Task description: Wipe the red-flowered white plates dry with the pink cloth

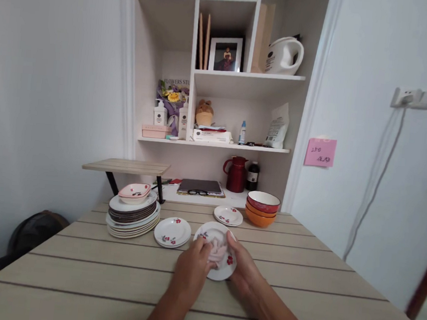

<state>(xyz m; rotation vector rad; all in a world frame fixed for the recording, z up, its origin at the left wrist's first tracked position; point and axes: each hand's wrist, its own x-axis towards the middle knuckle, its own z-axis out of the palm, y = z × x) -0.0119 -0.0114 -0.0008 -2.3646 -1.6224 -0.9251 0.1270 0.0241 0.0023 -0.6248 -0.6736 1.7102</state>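
My right hand (243, 266) grips the right rim of a white plate (221, 273) with red flowers, thumb on the upper face and the other fingers behind it. The plate is tilted toward me above the table. My left hand (195, 259) is closed on a crumpled pale pink cloth (218, 246), which lies against the plate's face. Just left of my hands, a short stack of flowered plates (172, 230) rests on the table. Behind the held plate sit smaller flowered saucers (228, 214), also stacked.
At the left stands a tall pile of plates (131, 228) topped by pink square bowls (134, 191), beside a small raised shelf (126, 165). Nested red and orange bowls (261, 217) stand at the back right. A red jug (236, 175) and a dark laptop (200, 186) are behind the slatted table (111, 281).
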